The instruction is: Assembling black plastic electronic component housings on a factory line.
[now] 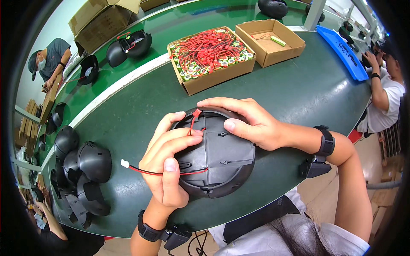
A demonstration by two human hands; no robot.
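A round black plastic housing (228, 164) stands on the green bench top, its flat, ribbed panel facing me. My left hand (164, 164) grips its left side, with fingers lying over the panel. Beside those fingertips a small red connector (196, 113) sits at the top rim on its short wires. A red and black cable (147, 171) comes out of the panel, passes by my left thumb and ends in a white plug (124, 163) to the left. My right hand (256, 123) wraps round the upper right rim, thumb on the panel's edge.
Several black shells (92, 164) are heaped at the left. Beyond the housing stand a carton (222, 74) of green batteries with red wires and a carton (273, 53) holding one battery. A blue tray (341, 51) lies far right. Other people work at both sides.
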